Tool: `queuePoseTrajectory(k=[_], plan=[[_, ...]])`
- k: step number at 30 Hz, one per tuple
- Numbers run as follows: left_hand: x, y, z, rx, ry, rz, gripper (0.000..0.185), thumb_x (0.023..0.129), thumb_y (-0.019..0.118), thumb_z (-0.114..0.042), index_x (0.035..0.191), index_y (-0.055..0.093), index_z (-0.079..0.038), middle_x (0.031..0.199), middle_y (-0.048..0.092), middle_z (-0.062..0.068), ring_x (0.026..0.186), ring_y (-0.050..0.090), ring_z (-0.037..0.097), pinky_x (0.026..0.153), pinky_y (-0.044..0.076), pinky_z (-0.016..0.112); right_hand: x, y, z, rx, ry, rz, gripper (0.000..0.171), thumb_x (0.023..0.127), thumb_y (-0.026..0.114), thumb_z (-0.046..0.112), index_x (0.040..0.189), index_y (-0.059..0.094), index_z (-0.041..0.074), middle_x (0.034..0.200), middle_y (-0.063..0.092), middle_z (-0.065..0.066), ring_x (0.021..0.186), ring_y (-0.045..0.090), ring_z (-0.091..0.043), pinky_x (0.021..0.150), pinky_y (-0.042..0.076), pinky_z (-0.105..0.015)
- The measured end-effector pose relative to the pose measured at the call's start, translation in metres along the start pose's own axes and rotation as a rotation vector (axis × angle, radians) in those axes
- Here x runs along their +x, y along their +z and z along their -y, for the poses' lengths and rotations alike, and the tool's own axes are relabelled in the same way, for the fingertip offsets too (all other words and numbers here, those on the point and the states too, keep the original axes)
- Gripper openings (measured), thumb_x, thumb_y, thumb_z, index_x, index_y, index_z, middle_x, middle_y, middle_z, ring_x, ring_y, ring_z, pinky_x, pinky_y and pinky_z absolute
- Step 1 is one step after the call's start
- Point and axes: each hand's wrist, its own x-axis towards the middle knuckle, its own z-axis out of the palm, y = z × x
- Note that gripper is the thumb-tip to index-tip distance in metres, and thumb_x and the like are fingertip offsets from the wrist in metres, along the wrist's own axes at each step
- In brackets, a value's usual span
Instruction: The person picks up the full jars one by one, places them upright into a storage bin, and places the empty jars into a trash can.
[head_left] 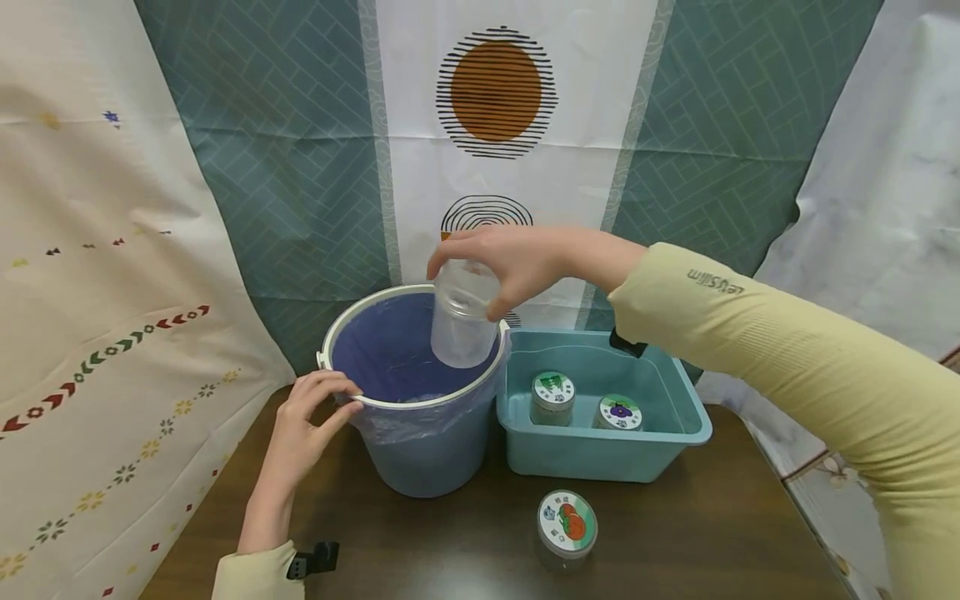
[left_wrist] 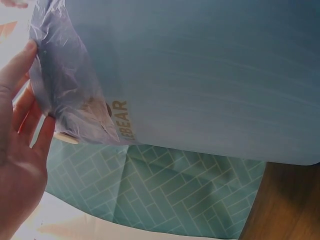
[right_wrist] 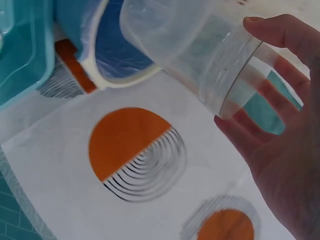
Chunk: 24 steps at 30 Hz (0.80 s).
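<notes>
Over the right side of the bin's mouth, my right hand (head_left: pixel 510 262) grips a clear plastic jar (head_left: pixel 462 337) by its upper end, fingers and thumb spread around it. The jar looks empty and tilts slightly. In the right wrist view, the jar (right_wrist: pixel 175 40) angles toward the bin opening. The blue trash bin (head_left: pixel 431 458) has a cream rim and a thin plastic liner (head_left: pixel 408 423) folded over it. At the rim's near left, my left hand (head_left: pixel 303 425) pinches the edge and liner between thumb and fingers. The left wrist view shows the hand (left_wrist: pixel 22 150) against the liner (left_wrist: pixel 70 80).
Right of the bin stands a teal basin (head_left: pixel 600 454) holding a jar with a green-vegetable label (head_left: pixel 553 396) and one with a purple label (head_left: pixel 619 412). A tomato-labelled jar (head_left: pixel 567 527) stands in front on the dark wooden table (head_left: pixel 420 550). Patterned cloth (head_left: pixel 300 167) hangs behind.
</notes>
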Motion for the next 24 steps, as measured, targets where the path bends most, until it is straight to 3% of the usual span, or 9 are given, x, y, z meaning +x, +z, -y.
queuePoseTrajectory(k=[9, 15, 24], plan=[[-0.001, 0.002, 0.000, 0.001, -0.018, -0.009, 0.033, 0.071, 0.082, 0.005, 0.094, 0.072, -0.015, 0.101, 0.065, 0.002, 0.106, 0.048, 0.000, 0.093, 0.034, 0.007, 0.036, 0.022, 0.000, -0.032, -0.010, 0.145, 0.074, 0.076, 0.080, 0.021, 0.141, 0.047, 0.024, 0.146, 0.047, 0.003, 0.131, 0.048, -0.018, 0.107, 0.044, -0.038], [-0.001, 0.003, 0.000, -0.001, -0.024, -0.017, 0.034, 0.070, 0.082, 0.007, 0.094, 0.072, -0.015, 0.101, 0.065, 0.004, 0.107, 0.048, 0.001, 0.094, 0.034, 0.007, 0.047, 0.035, 0.004, -0.023, 0.018, 0.232, 0.075, 0.077, 0.082, 0.027, 0.143, 0.045, 0.027, 0.149, 0.046, 0.004, 0.136, 0.042, -0.018, 0.113, 0.041, -0.041], [0.000, 0.001, 0.000, 0.006, -0.018, -0.002, 0.031, 0.073, 0.081, 0.005, 0.095, 0.072, -0.015, 0.102, 0.065, 0.001, 0.107, 0.047, -0.002, 0.094, 0.034, 0.007, 0.059, 0.059, -0.001, -0.016, 0.021, 0.298, 0.075, 0.079, 0.081, 0.030, 0.144, 0.044, 0.028, 0.151, 0.046, 0.006, 0.138, 0.041, -0.017, 0.116, 0.037, -0.039]])
